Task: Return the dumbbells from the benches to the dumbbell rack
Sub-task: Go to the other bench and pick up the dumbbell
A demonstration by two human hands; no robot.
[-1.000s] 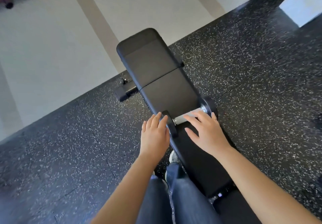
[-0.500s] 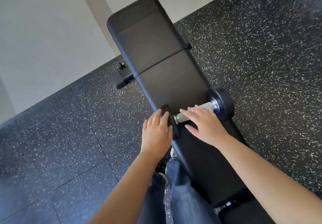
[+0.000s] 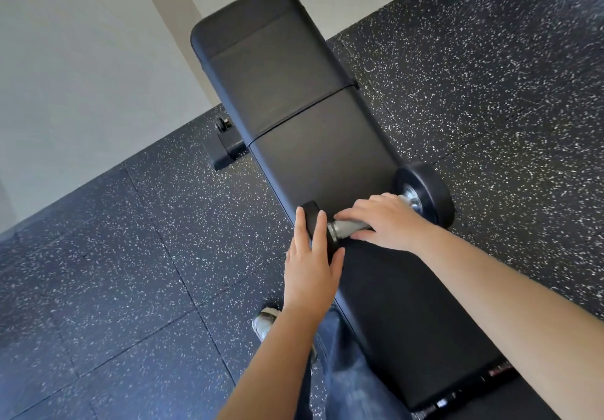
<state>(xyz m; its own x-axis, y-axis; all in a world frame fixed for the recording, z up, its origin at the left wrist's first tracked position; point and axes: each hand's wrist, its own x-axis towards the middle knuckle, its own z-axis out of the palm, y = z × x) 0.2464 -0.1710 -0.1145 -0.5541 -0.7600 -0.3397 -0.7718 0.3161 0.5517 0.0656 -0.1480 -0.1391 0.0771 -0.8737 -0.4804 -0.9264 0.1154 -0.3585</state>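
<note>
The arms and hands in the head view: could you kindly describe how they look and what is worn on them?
The left arm and right arm are bare as far as the frame shows, with no sleeves. The left hand and right hand wear no gloves; no watch, ring or band shows on wrists or fingers.

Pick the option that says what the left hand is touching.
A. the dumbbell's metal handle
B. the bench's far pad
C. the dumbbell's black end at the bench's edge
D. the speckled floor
C: the left hand lays straight fingers on the near black end of the dumbbell, which lies across the bench, while the right hand covers the metal handle.
</note>
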